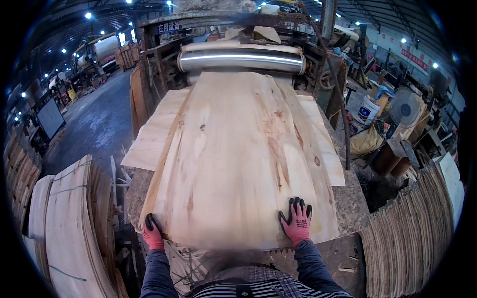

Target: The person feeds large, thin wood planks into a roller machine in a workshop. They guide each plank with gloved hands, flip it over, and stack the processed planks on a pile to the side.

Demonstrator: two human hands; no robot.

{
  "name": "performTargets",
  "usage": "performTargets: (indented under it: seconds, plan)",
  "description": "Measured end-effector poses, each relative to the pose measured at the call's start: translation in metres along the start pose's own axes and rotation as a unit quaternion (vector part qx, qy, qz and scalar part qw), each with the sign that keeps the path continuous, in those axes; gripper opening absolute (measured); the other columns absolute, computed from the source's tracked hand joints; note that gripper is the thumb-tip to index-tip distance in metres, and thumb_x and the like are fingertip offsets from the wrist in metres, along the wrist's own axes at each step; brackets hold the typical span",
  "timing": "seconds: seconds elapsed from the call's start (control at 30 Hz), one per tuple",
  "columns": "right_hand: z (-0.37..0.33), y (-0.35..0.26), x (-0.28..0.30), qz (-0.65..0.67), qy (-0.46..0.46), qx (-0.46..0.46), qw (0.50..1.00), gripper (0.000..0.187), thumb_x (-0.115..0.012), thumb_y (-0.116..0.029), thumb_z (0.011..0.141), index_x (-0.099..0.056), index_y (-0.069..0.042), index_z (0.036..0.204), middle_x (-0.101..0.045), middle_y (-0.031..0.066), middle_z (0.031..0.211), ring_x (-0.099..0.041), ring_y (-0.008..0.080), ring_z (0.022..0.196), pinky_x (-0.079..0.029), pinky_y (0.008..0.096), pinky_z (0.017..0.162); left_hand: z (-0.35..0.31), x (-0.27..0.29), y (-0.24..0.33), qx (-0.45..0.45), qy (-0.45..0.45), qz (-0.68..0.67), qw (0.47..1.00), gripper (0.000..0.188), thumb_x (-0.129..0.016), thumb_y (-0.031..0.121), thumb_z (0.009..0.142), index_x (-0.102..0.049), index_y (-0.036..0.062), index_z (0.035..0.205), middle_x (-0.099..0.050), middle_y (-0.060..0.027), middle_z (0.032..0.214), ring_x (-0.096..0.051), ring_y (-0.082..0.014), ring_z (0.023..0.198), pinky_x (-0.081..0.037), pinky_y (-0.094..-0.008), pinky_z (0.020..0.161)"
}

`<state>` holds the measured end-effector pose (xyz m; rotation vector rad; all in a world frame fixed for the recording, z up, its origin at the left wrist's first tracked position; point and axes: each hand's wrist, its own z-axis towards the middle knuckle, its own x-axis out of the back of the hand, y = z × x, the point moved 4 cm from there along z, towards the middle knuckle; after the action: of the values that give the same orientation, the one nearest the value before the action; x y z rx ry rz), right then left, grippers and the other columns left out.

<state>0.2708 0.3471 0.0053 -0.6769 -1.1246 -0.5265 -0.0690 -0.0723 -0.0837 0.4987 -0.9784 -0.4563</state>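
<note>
The left hand (pixel 153 233) contacts the near left corner of the veneer sheet (pixel 228 154), grip indeterminate; the right hand (pixel 296 222), well apart, lies palm-down, fingers extended. Ahead of both, the sheet extends toward a metal roller (pixel 243 61).

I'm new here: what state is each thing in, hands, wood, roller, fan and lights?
Top sheet: spread over lower sheeting
Lower sheeting: partly covered
Left hand: gloved, at top sheet's edge, grip unclear
Right hand: gloved, open, on top sheet
Roller: shiny, turning unclear
Fan: running unclear
Ceiling light: lit
Left stack: tied
</note>
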Motion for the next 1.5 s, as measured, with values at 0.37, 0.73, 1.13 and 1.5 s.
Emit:
performTargets:
  seconds: [0.37, 0.73, 1.13, 1.5]
  plan:
    - [0.001, 0.015, 0.026, 0.056, 0.053, 0.005, 0.997, 0.06, -0.05, -0.044, 0.079, -0.041, -0.004, 0.123, -0.043, 0.0174, 0.122, -0.032, 0.0319, 0.121, -0.013, 0.0496, 0.104, -0.002, -0.007, 0.046, 0.011, -0.17, -0.192, 0.966, 0.046, -0.049, 0.03, 0.085, -0.046, 0.0005, 0.121, -0.047, -0.0166, 0.123, -0.048, -0.0258, 0.11, -0.035, -0.0318, 0.094]
    - [-0.041, -0.097, 0.321, 0.328, 0.367, 0.507, 0.708, 0.031, -0.049, -0.016, 0.08, -0.052, -0.004, 0.108, -0.048, 0.0143, 0.114, -0.044, 0.0352, 0.107, -0.029, 0.0504, 0.096, -0.015, -0.021, 0.107, -0.033, -0.177, -0.147, 0.973, 0.044, -0.048, 0.027, 0.087, -0.043, 0.003, 0.124, -0.047, -0.0136, 0.122, -0.049, -0.0238, 0.106, -0.038, -0.0304, 0.086]
    - [-0.065, -0.191, 0.343, 0.459, 0.551, 0.427, 0.551, 0.018, -0.048, -0.019, 0.081, -0.055, -0.004, 0.076, -0.052, 0.0094, 0.078, -0.055, 0.0281, 0.079, -0.045, 0.0448, 0.076, 0.0, -0.021, 0.097, -0.024, -0.219, -0.165, 0.961, 0.043, -0.048, 0.028, 0.088, -0.044, 0.0047, 0.123, -0.05, -0.0122, 0.117, -0.052, -0.023, 0.1, -0.043, -0.0288, 0.076]
    - [-0.031, -0.302, 0.268, 0.355, 0.22, 0.53, 0.738, 0.04, -0.05, -0.034, 0.078, -0.047, -0.004, 0.105, -0.048, 0.0115, 0.104, -0.043, 0.0286, 0.102, -0.027, 0.0474, 0.095, 0.031, 0.019, 0.026, 0.065, -0.254, -0.234, 0.936, 0.041, -0.047, 0.028, 0.088, -0.045, 0.0062, 0.123, -0.052, -0.011, 0.112, -0.054, -0.0223, 0.094, -0.047, -0.0272, 0.067]
